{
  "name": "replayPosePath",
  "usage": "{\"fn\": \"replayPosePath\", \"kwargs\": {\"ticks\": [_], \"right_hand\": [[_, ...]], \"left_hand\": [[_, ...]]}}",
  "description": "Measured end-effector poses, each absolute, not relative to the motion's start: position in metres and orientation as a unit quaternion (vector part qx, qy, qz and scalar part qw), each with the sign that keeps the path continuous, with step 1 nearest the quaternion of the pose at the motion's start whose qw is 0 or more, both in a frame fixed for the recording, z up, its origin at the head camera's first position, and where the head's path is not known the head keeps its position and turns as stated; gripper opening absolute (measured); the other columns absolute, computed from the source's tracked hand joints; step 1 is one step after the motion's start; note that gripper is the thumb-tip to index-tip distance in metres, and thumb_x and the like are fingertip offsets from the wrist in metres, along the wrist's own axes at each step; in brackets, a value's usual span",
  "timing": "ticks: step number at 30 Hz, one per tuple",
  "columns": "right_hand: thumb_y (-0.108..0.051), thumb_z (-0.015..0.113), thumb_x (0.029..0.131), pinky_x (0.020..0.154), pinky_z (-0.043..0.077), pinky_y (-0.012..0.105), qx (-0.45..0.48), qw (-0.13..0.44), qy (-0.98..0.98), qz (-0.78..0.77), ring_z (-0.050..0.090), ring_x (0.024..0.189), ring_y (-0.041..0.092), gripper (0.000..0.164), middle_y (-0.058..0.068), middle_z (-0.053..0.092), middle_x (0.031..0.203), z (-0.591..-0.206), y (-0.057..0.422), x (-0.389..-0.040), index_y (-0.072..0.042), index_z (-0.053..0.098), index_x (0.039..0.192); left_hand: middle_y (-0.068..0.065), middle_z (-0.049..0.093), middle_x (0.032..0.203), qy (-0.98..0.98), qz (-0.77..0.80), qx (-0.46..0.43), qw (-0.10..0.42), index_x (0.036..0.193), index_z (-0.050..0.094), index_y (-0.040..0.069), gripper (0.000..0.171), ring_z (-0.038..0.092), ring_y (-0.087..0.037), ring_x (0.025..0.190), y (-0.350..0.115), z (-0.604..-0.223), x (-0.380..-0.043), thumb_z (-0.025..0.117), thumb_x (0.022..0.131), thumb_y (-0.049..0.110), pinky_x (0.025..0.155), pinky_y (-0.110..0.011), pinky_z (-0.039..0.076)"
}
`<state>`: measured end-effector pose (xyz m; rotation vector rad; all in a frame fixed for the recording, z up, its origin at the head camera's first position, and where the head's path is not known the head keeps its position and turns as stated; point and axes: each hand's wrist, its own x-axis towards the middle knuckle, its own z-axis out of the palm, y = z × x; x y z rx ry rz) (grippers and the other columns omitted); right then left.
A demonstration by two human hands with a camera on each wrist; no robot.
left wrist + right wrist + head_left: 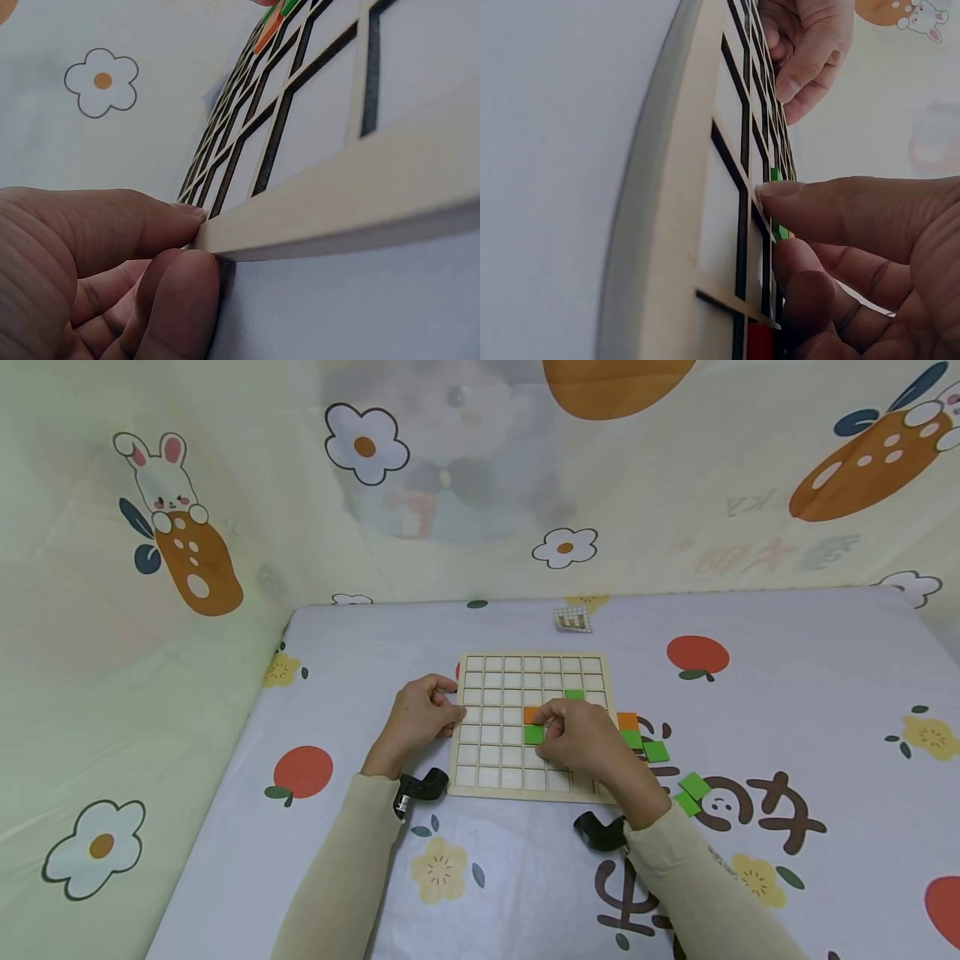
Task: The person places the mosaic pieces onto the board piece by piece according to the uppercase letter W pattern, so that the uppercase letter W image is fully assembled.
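Observation:
A pale wooden grid board (pixel 491 756) lies flat on the tablecloth. My left hand (pixel 420 718) grips its left edge, thumb and finger pinching the rim (pixel 247 240) in the left wrist view. Over the middle of the board, my right hand (pixel 588 739) has bent fingers, thumb tip down at the grid beside a green tile (pixel 775 174). Its fingertips sit next to an orange tile (pixel 530 715) and a green tile (pixel 533 735) set in neighbouring cells. Another green tile (pixel 574 694) shows above the knuckles. I cannot tell whether this hand holds a tile.
Right of the board are an orange tile (pixel 627 721) and several loose green tiles (pixel 695 786). A small card with a grid pattern (pixel 573 618) lies behind the board. A patterned cloth wall (pixel 465 568) rises at the back. Black wrist mounts (pixel 600 832) jut from both sleeves.

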<state>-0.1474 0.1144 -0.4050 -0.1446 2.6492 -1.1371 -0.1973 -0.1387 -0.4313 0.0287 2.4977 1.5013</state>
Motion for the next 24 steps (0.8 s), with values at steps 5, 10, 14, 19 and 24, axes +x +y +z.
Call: {"fn": "replayPosePath", "kwargs": {"ticks": [5, 10, 14, 19, 24], "right_hand": [[-0.004, 0.079, 0.083, 0.065, 0.045, 0.031, -0.053, 0.13, 0.909, -0.393, 0.055, 0.075, 0.02, 0.028, 0.003, 0.062, 0.081, -0.403, 0.114, -0.146, -0.007, 0.073, 0.11], [-0.004, 0.08, 0.083, 0.069, 0.046, 0.032, -0.062, 0.125, 0.906, -0.399, 0.055, 0.08, 0.022, 0.03, 0.005, 0.062, 0.086, -0.401, 0.116, -0.144, -0.007, 0.073, 0.112], [-0.005, 0.082, 0.082, 0.073, 0.047, 0.033, -0.08, 0.11, 0.905, -0.403, 0.056, 0.085, 0.023, 0.032, 0.007, 0.063, 0.093, -0.399, 0.119, -0.142, -0.006, 0.073, 0.113], [-0.01, 0.082, 0.084, 0.085, 0.053, 0.044, -0.09, 0.084, 0.907, -0.402, 0.06, 0.101, 0.03, 0.041, 0.013, 0.067, 0.111, -0.396, 0.126, -0.135, -0.006, 0.072, 0.124], [-0.013, 0.083, 0.086, 0.094, 0.054, 0.054, -0.079, 0.056, 0.917, -0.387, 0.063, 0.113, 0.037, 0.046, 0.018, 0.065, 0.124, -0.396, 0.137, -0.131, -0.006, 0.07, 0.13]], "left_hand": [[-0.008, 0.064, 0.082, 0.852, 0.512, 0.012, 0.114, 0.122, 0.066, 0.0, 0.033, 0.062, -0.013, 0.057, -0.139, -0.431, -0.197, 0.077, 0.092, 0.004, 0.054, -0.022, 0.054], [-0.008, 0.063, 0.082, 0.851, 0.511, 0.01, 0.116, 0.122, 0.066, 0.001, 0.033, 0.062, -0.013, 0.057, -0.139, -0.431, -0.198, 0.077, 0.092, 0.004, 0.054, -0.022, 0.054], [-0.008, 0.063, 0.082, 0.851, 0.513, 0.008, 0.117, 0.122, 0.066, 0.001, 0.033, 0.063, -0.013, 0.057, -0.139, -0.431, -0.198, 0.077, 0.092, 0.004, 0.054, -0.022, 0.054], [-0.008, 0.064, 0.082, 0.851, 0.511, 0.009, 0.117, 0.122, 0.066, 0.001, 0.032, 0.063, -0.013, 0.057, -0.139, -0.431, -0.199, 0.077, 0.092, 0.004, 0.054, -0.022, 0.054], [-0.008, 0.064, 0.082, 0.852, 0.51, 0.012, 0.117, 0.123, 0.066, 0.001, 0.033, 0.063, -0.013, 0.057, -0.139, -0.43, -0.198, 0.077, 0.092, 0.004, 0.054, -0.022, 0.055]]}}
